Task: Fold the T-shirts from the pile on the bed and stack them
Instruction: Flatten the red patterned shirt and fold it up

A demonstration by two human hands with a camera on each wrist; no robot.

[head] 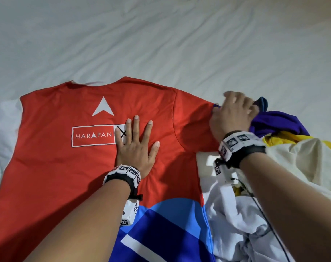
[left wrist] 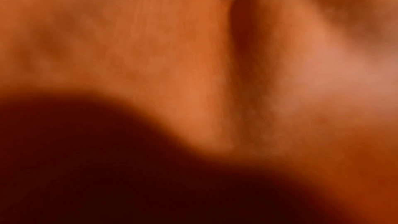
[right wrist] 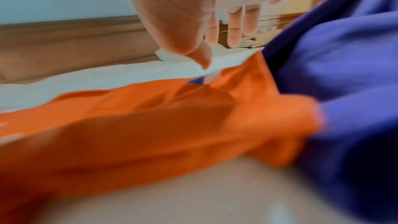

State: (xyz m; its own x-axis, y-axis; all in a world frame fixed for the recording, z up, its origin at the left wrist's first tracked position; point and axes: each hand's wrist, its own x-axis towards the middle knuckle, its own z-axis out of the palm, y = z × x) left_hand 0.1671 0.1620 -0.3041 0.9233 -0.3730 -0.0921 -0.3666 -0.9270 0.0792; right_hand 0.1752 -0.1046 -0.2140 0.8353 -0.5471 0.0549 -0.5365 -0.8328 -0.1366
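White bed (head: pixel 161 35) carries the red shirt (head: pixel 66 167) lengthwise; left hand (head: pixel 137 148) presses spread mid-back, right hand (head: pixel 233 114), loosely open, reaches its right sleeve (head: pixel 196 125).

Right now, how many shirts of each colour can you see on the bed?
Red shirt, spread flat under the left hand: 1
Purple shirt, in the pile beside the right hand: 1
Yellow cloth: 1
White or cream cloth: at least 2, too bunched to count exactly
Total: about 5
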